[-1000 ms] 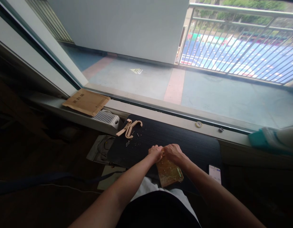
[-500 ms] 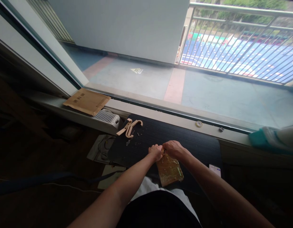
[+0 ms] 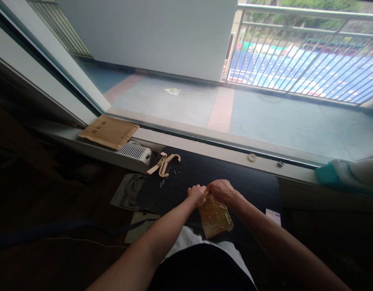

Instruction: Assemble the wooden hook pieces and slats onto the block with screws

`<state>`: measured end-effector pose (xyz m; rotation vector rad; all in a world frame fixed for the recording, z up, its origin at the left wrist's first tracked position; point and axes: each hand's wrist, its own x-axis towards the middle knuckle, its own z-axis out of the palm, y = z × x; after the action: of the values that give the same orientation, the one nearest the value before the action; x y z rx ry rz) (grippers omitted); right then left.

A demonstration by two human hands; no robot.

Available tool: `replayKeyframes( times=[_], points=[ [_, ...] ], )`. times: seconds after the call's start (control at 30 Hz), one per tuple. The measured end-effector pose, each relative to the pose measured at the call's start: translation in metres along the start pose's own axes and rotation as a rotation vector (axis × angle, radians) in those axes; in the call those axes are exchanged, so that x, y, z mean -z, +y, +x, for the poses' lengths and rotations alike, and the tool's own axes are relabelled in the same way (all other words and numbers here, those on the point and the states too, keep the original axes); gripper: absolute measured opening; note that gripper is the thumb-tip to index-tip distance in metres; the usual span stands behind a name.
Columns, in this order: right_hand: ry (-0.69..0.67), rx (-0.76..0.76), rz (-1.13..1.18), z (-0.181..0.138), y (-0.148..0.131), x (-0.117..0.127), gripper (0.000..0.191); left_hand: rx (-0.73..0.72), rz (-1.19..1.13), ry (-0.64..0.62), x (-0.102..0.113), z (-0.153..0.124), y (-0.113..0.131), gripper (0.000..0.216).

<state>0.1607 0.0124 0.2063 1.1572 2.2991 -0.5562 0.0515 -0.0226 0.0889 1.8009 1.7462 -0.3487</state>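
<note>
My left hand [image 3: 198, 194] and my right hand [image 3: 221, 190] meet over a black mat [image 3: 247, 184], both with fingers closed. Together they pinch the top edge of a thin wooden sheet in clear wrapping [image 3: 216, 218], which hangs down toward my lap. Cut-out curved wooden pieces [image 3: 164, 163] lie at the mat's far left corner. Several small dark pins or screws [image 3: 164, 182] are scattered just below them.
A phone [image 3: 273, 216] lies on the mat's right side. A brown envelope [image 3: 109, 130] rests on a white heater [image 3: 133, 150] at left. Papers with a cable [image 3: 127, 190] sit beside the mat. A teal cloth [image 3: 346, 173] lies at right on the window sill [image 3: 235, 155].
Both hands stay on the sheet's top edge and have shifted slightly up and away from me. The sheet moved a little with them.
</note>
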Motion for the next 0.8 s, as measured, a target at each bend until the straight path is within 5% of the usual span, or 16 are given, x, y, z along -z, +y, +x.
replayKeyframes(
  times=[0.37, 0.8],
  points=[
    [0.045, -0.03, 0.062, 0.008, 0.014, -0.024, 0.028, -0.004, 0.009, -0.003, 0.003, -0.002, 0.0, 0.029],
    [0.007, 0.002, 0.024, 0.0, 0.006, -0.012, 0.028, 0.009, 0.018, 0.001, 0.001, 0.0, 0.002, 0.031]
  ],
)
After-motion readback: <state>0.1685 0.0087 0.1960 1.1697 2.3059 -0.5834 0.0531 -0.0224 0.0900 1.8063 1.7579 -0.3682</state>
